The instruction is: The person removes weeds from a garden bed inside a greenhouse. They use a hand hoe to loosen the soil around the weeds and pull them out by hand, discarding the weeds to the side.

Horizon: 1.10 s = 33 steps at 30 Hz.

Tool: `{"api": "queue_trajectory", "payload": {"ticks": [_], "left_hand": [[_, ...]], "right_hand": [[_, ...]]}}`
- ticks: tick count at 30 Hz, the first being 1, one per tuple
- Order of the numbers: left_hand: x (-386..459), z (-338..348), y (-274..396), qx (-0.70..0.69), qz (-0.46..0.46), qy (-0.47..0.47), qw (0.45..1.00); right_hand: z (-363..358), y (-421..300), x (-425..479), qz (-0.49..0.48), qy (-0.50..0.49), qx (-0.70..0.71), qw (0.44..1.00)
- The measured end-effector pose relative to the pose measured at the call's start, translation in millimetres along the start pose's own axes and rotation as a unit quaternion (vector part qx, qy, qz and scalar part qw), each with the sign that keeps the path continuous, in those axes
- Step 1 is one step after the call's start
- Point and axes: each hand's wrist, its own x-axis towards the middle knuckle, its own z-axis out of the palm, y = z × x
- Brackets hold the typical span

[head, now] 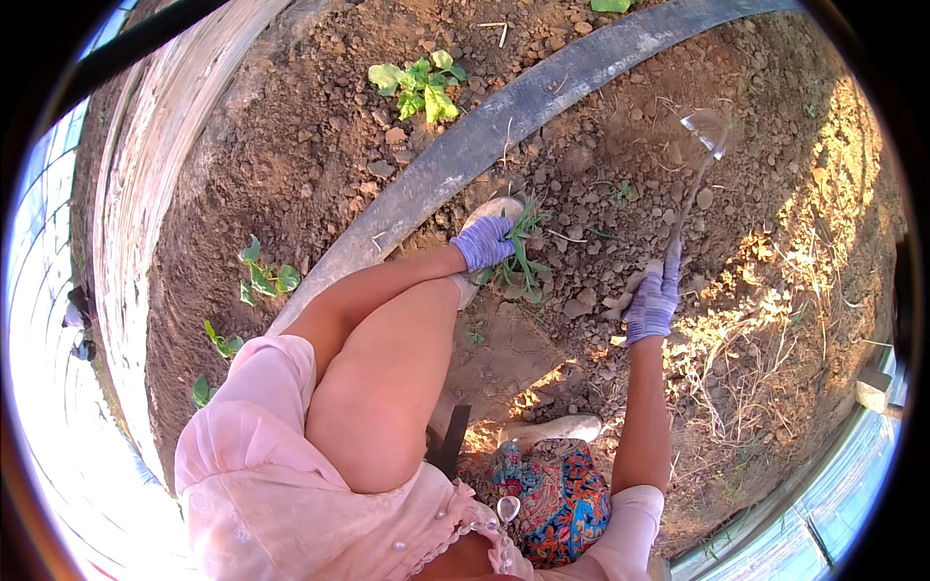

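Observation:
My left hand (483, 243), in a striped purple glove, is closed round a bunch of green weeds (524, 254) beside my forward shoe (495, 210). Further right, my right hand (652, 305), gloved alike, grips the handle of a small hand hoe (686, 207). The hoe's metal blade (705, 134) is over the loose brown soil at the upper right and looks blurred. Part of the handle is hidden by my right hand.
A dark drip hose or flat pipe (465, 141) curves across the soil. Leafy seedlings (421, 86) grow beyond it, others (267, 276) at left. Pale plastic sheeting (138, 181) runs along the left side. Dry weeds (763, 363) lie at right, near a block (873, 388).

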Motion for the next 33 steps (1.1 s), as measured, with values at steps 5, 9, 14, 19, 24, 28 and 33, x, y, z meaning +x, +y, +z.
{"api": "queue_trajectory", "payload": {"ticks": [5, 9, 14, 19, 24, 28, 33], "left_hand": [[11, 6, -12, -0.005, 0.048, 0.052, 0.997], [1, 4, -7, -0.010, 0.042, 0.037, 0.998], [8, 3, -10, -0.052, 0.118, 0.152, 0.980], [-12, -19, 33, -0.045, 0.019, 0.064, 0.997], [-6, -4, 22, -0.024, 0.165, 0.224, 0.960], [-14, -14, 26, -0.020, 0.037, 0.110, 0.993], [-11, 0, 17, 0.000, 0.094, 0.175, 0.980]], "right_hand": [[-83, 142, -84, 0.003, -0.121, -0.285, 0.951], [-85, 104, -93, 0.070, -0.065, -0.197, 0.976], [-59, 14, -10, -0.002, 0.077, -0.004, 0.997], [-78, 12, -36, -0.073, 0.063, 0.000, 0.995], [-138, 154, -142, 0.071, -0.030, -0.195, 0.978], [-147, 114, -140, 0.153, 0.035, -0.039, 0.987], [-160, 39, -80, -0.032, 0.199, 0.026, 0.979]]}}
